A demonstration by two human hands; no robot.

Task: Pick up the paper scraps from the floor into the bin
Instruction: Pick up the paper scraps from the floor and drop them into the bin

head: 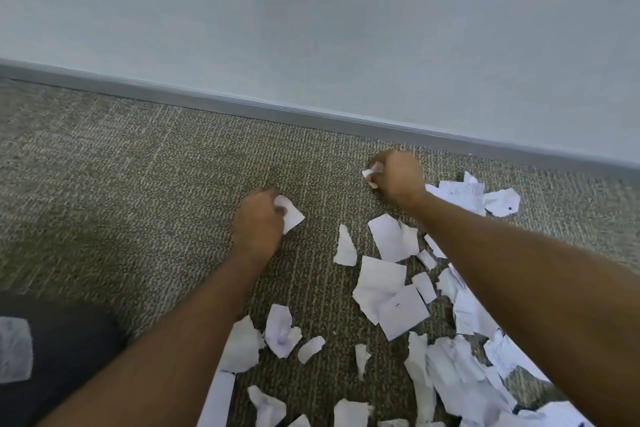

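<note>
Low over the carpet (138, 184) near the wall (311, 10), the left hand (258, 222) pinches one white scrap (291, 215) and the right hand (398, 177) curls around another small scrap (371, 174), while many more paper scraps (391, 295) lie scattered beneath the right forearm (519, 270).

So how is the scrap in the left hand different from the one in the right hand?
The left hand's scrap is bigger and sticks out flat past the fingers; the right hand's scrap is smaller and mostly hidden in the grip. The left hand's scrap is nearer the camera, the right hand's scrap nearer the wall. Both are white paper.
</note>
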